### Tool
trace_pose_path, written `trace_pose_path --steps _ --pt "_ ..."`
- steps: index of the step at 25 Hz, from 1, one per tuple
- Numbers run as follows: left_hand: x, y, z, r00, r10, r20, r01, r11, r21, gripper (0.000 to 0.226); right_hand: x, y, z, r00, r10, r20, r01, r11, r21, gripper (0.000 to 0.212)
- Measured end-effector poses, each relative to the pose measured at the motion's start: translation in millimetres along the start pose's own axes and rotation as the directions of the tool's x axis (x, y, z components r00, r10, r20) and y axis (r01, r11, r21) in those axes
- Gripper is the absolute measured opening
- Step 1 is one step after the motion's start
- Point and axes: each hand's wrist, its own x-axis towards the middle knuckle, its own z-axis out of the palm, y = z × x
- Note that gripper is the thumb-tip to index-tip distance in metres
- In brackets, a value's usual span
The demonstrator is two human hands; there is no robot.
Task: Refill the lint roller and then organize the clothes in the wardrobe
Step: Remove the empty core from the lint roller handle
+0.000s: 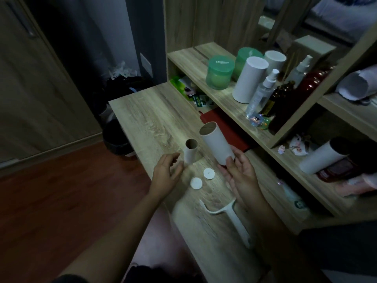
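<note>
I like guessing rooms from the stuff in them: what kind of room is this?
Probably a bedroom dressing corner at home: a pale wooden desk with shelves, a green translucent lidded jar, a clear plastic spray bottle, and seemingly a mirror behind them.

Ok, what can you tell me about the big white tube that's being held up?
The big white tube is a fat roll, white and papery outside, with a brown cardboard-looking inside showing at its open top end. It tilts, top leaning left, above the wooden desk. The right hand holds its lower end between thumb and fingers. Nothing else touches it.
</note>
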Motion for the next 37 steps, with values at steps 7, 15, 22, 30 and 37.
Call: trace_pose_path --steps 7,15,22,30,37 --pt "86.5 -94.0 -148.1 0.992 -0.072 -0.104 0.078 0.995 0.054 0.045 74.5 38.0 183.2 1.0 0.002 0.022 -0.002 1.0 0.0 0.085" --pt "226.5 -314.4 -290.7 0.989 -0.144 0.037 0.133 0.969 0.21 0.047 232.6 193.3 385.6 0.99 0.139 -0.036 -0.143 0.97 -0.195 0.014" --pt "282.6 -530.9 -257.1 0.945 -0.21 0.252 0.11 0.927 0.36 0.051 353.1 404.9 411.9 0.944 0.264 -0.199 -0.328 0.824 -0.462 0.038" --pt "316.3 -760.9 -122.0 0.899 -0.246 0.363 0.013 0.843 0.538 0.065 515.3 628.2 367.3 0.98 -0.043 -0.196 -0.142 0.544 -0.827 0.041" --pt "297.5 -803.5 -95.1 0.88 -0.22 0.421 -0.055 0.833 0.551 0.089 554.5 669.2 355.6 0.995 0.1 -0.013 -0.01 -0.025 -1.0 0.059"
